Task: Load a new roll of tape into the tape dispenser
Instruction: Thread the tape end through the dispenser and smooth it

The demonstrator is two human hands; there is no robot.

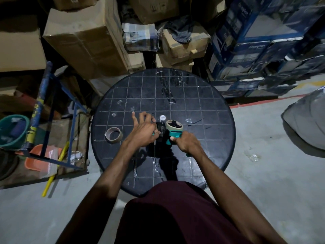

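A teal and black tape dispenser (173, 136) sits over the middle of the round dark table (207, 110). A pale roll of tape (174, 125) sits in its holder at the far end. My right hand (187, 143) grips the dispenser's teal handle. My left hand (145, 129) pinches the dispenser's black front part, with the index finger stretched out; what the fingertips hold is hidden. A brown cardboard tape core (114, 135) lies flat on the table to the left of my left hand.
Bits of clear tape and a small white disc (162, 117) lie on the table. Cardboard boxes (86, 37) and blue cartons (263, 41) stand stacked behind it. A blue metal frame (51, 111), a green basket (12, 131) and an orange tray (41, 158) are at the left.
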